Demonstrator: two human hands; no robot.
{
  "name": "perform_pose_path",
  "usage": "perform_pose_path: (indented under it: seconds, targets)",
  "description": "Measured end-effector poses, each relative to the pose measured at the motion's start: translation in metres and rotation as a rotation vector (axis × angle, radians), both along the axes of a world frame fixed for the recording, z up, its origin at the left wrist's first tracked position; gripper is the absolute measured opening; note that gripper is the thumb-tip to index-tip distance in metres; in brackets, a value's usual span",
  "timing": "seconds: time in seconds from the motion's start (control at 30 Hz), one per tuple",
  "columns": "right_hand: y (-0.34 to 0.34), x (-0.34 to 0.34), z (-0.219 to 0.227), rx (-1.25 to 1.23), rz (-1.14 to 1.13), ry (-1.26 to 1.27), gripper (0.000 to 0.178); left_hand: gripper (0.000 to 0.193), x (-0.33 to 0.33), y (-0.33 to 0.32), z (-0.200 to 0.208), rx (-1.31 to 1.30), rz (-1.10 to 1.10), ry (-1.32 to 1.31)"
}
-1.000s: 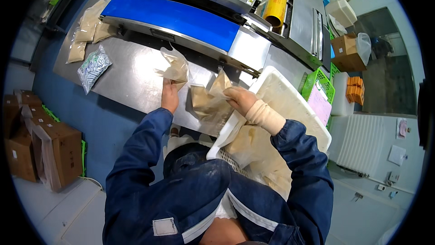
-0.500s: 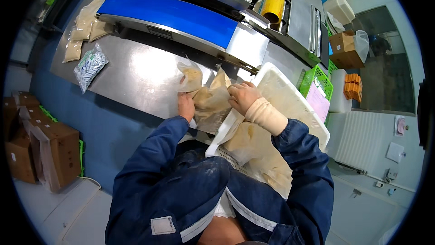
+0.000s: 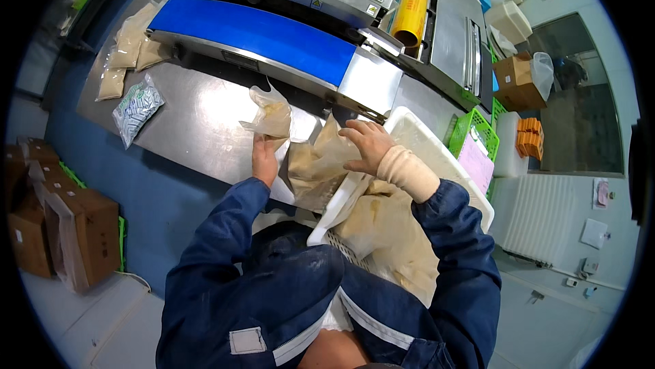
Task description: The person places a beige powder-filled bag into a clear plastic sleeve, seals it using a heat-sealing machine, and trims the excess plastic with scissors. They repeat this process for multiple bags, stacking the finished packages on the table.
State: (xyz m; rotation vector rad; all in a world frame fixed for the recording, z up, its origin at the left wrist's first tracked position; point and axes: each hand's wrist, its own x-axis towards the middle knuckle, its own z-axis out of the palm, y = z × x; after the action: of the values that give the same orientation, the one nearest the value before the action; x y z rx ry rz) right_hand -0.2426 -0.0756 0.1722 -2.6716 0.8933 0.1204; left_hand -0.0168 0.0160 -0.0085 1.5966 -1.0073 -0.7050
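Observation:
My left hand is closed on the lower part of a translucent plastic bag with tan contents, held over the table's near edge; its fingers are partly hidden behind the bag. Beside it, a second tan-filled bag leans against the white crate, its loose top standing up. My right hand, with a beige cuff at the wrist, hovers by that second bag. Its thumb and fingers are apart, and nothing is in them. More tan bags lie inside the crate.
A machine with a blue conveyor belt spans the steel table. Flat tan packets and a packet of small sachets lie at left. A yellow film roll and green basket are at right; cardboard boxes stand on the floor.
My left hand has moved left with its bag, away from the second bag. My right hand has let go of the second bag's top and spread its fingers.

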Motion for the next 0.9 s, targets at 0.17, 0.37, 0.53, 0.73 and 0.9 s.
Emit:
perform_pose_path:
  seconds: [0.17,0.37,0.53,0.73,0.9]
  targets:
    - [-0.006,0.005,0.039,0.017,-0.064,-0.326,0.051,0.036,0.042,-0.019,0.037,-0.142,-0.153,0.062]
    - [-0.064,0.022,0.074,0.431,-0.252,-0.674,0.050,0.035,0.059,-0.060,0.157,0.021,-0.676,0.244]
    - [-0.073,0.035,0.082,0.582,-0.331,-0.840,0.020,0.036,0.046,-0.085,0.193,0.043,-0.821,0.194]
    - [-0.086,0.023,0.081,0.539,-0.444,-1.019,0.018,0.029,0.025,-0.121,0.189,-0.161,-0.651,0.362]
    - [-0.101,0.002,0.059,0.458,-0.540,-1.139,0.017,0.022,0.010,-0.160,0.171,-0.261,-0.498,0.567]
